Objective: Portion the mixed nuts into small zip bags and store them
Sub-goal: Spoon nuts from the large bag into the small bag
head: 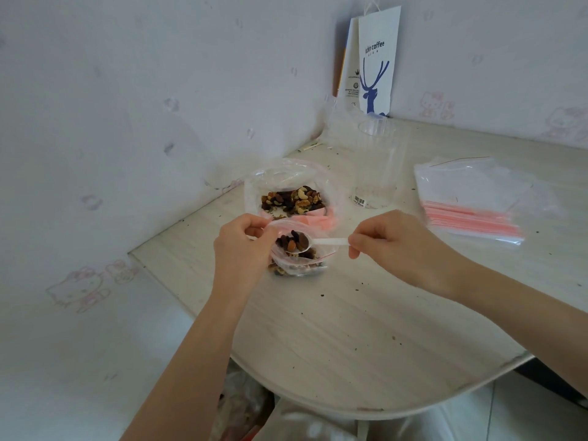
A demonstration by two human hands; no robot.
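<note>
1. The left hand (pixel 243 249) pinches the left rim of the small zip bag (pixel 299 269) between its thumb and curled fingers. This holds the bag's mouth open as the bag stands on the desk (pixel 350 329).
2. The right hand (pixel 393 240), just right of the zip bag, pinches the handle end of a white plastic spoon (pixel 321 242) with curled fingers.
3. The spoon's bowl lies over the zip bag's open mouth and carries a heap of mixed nuts (pixel 297 241). More nuts sit in the bottom of the zip bag.
4. Just behind the zip bag lies a larger clear bag (pixel 286 173), open at the top, with a pile of nuts inside.
5. Behind the zip bag and to its right stands an upright clear plastic cup (pixel 377 163) with a barcode label near its base.
6. Well to the right of the zip bag lies a flat stack of empty zip bags (pixel 471 198) with pink seal strips.
7. Far behind the zip bag, a white paper bag (pixel 377 58) with a blue deer and "luckin coffee" leans against the wall (pixel 159 74).
</note>
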